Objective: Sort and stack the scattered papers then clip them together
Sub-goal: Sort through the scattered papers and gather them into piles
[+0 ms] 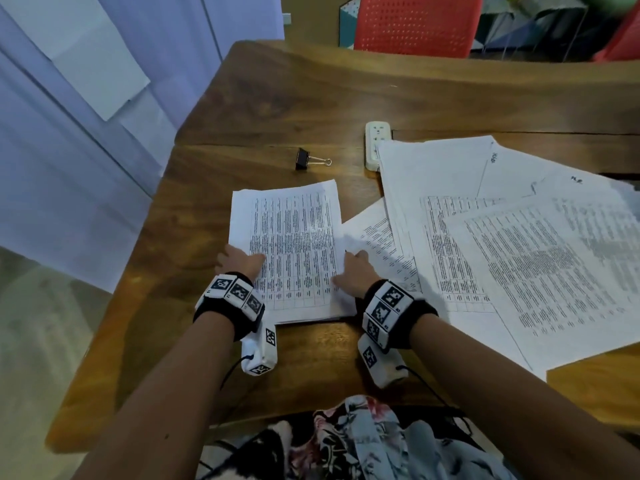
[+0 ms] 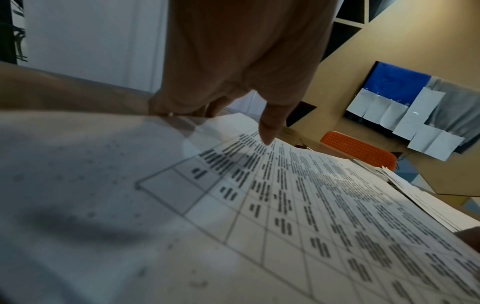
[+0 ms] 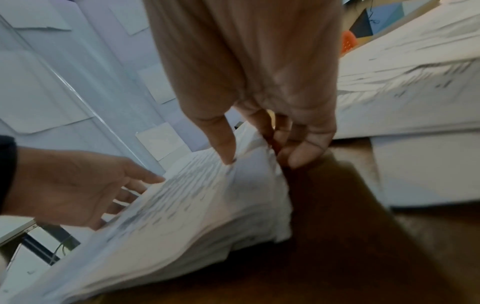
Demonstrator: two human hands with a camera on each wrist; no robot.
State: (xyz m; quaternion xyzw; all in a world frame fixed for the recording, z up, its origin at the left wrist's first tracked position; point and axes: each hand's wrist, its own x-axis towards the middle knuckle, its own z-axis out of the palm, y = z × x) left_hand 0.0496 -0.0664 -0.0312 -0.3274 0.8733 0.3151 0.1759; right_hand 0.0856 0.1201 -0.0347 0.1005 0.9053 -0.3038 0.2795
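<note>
A stack of printed sheets (image 1: 291,251) lies on the wooden table (image 1: 311,98), and everything else sits around it. The left hand (image 1: 239,263) grips the stack's left edge, thumb lying flat on the top page and fingers curled over the side; the left wrist view shows that thumb (image 2: 270,127) touching the printed grid. The right hand (image 1: 353,271) holds the stack's right edge, thumb on top and fingers tucked under the sheets, which the right wrist view shows lifted and bowed off the wood at that side. Beyond the stack's far edge, apart from it, a black binder clip (image 1: 304,158) rests on the table with its wire handles pointing right. To the right of the stack lie the scattered papers (image 1: 519,244), overlapping one another at loose angles; one sheet reaches just beside the stack's right edge. A white power strip (image 1: 375,142) lies beyond the stack to the right, partly under those papers. A red chair (image 1: 415,26) stands past the table's far side.
</note>
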